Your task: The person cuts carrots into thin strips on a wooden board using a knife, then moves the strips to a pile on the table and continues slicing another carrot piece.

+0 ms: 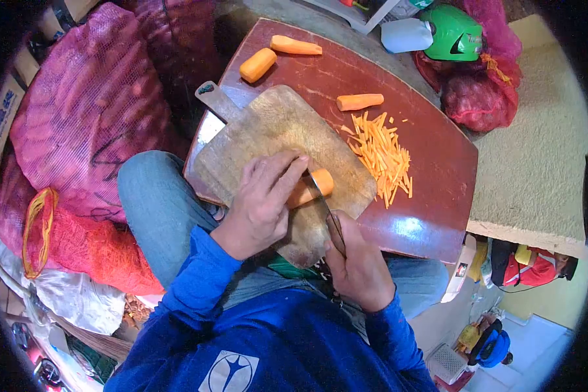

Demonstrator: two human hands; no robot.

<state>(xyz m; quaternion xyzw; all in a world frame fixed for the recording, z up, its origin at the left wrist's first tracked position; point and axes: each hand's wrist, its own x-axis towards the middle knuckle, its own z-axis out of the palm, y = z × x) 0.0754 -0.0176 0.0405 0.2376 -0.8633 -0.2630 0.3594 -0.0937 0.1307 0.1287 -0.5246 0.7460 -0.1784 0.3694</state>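
Red mesh sacks [78,117] crowd round a reddish counter [431,189] carrying a wooden cutting board [274,130], where a pile of carrot strips [380,157] already lies beyond the right hand [358,268], while three carrot pieces [293,46] further off remain whole. The left hand [258,206] is curled over the carrot [310,188] on the board, fingers pinning it. The right hand is clenched round a knife [328,212], its blade seemingly just entering the carrot's end, so most cutting looks left.

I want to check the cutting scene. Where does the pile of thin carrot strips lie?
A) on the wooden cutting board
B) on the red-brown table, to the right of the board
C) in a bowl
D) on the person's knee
B: the carrot strips lie on the red-brown table, just beyond the right edge of the wooden cutting board.
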